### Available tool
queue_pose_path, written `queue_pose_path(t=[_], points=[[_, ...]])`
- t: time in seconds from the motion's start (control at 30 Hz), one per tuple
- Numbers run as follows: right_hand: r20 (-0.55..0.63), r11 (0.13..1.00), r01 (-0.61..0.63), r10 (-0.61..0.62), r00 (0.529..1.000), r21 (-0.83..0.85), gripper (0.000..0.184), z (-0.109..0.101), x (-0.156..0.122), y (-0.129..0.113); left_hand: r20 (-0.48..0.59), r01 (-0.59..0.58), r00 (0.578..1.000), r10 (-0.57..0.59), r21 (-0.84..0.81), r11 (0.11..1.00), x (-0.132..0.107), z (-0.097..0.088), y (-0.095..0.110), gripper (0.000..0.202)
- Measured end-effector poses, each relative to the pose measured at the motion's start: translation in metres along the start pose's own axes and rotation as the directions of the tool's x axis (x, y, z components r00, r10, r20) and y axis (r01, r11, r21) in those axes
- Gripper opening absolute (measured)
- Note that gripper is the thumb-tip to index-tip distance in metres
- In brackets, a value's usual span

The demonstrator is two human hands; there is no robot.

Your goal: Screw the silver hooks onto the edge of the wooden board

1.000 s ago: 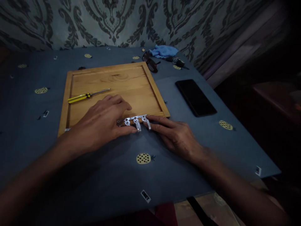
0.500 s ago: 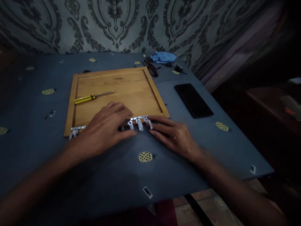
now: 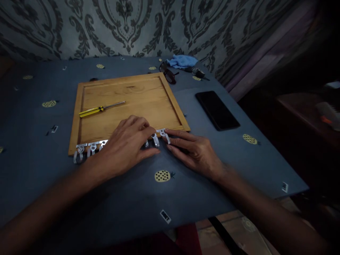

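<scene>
A silver metal hook rail (image 3: 91, 146) lies along the near edge of a wooden board (image 3: 127, 95) on the blue cloth. My left hand (image 3: 127, 145) rests palm down over the rail's middle, fingers curled on it. My right hand (image 3: 191, 150) lies flat beside the rail's right end (image 3: 162, 134), fingertips touching the hooks there. A yellow-handled screwdriver (image 3: 99, 108) lies on the board's left part, away from both hands.
A black phone (image 3: 217, 109) lies right of the board. Dark sunglasses (image 3: 168, 72), a blue cloth (image 3: 182, 61) and keys (image 3: 198, 73) sit at the back near the patterned wall. The table edge (image 3: 297, 186) drops off at right and near.
The rail's left end has come into sight past my left wrist, showing more hooks. My left hand has curled its fingers more. The view shifted slightly.
</scene>
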State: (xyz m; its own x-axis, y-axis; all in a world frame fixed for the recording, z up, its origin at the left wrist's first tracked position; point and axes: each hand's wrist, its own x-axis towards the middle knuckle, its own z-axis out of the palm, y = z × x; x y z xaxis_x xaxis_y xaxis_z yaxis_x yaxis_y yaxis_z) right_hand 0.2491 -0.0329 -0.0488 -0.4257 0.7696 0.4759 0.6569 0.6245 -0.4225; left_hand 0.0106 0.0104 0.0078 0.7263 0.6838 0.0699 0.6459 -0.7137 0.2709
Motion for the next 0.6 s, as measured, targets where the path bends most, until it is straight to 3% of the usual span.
queue_pose_path(t=[0.6], points=[[-0.029, 0.989, -0.083, 0.087, 0.996, 0.122, 0.027, -0.0019, 0.0025, -0.0031, 0.071, 0.001, 0.997, -0.009, 0.113, 0.994, 0.0051, -0.0019, 0.0024, 0.034]])
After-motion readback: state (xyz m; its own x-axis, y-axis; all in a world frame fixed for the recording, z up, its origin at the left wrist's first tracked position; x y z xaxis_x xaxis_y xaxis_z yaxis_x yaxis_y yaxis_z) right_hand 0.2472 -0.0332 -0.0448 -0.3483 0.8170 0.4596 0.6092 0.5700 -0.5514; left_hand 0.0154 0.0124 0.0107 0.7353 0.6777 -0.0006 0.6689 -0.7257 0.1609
